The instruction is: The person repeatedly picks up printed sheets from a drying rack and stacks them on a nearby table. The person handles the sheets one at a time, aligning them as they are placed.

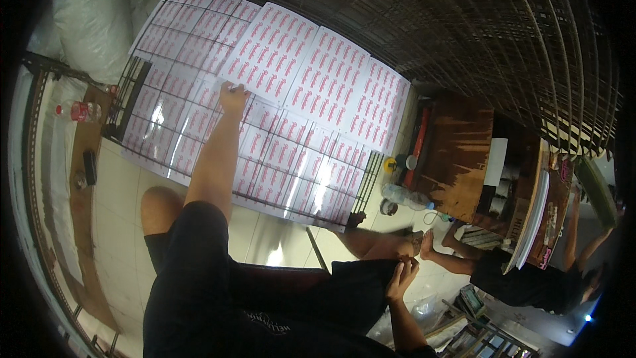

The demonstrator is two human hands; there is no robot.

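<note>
My left hand reaches forward, its fingers bent and closed on the near corner of a white printed sheet covered in rows of red lettering. That sheet lies over a wire drying rack. Beside it to the right are two more sheets of the same print. Similar sheets show beneath the thin wires at the left and near side. My right hand rests at my right knee on the black shorts, fingers draped over the cloth, with no object visible in it.
Stacked wire racks rise at the upper right. Stuffed plastic bags stand at the far left, near a bottle. At right are a wooden cabinet, a clear bottle and yellow tape. Another person holds a frame.
</note>
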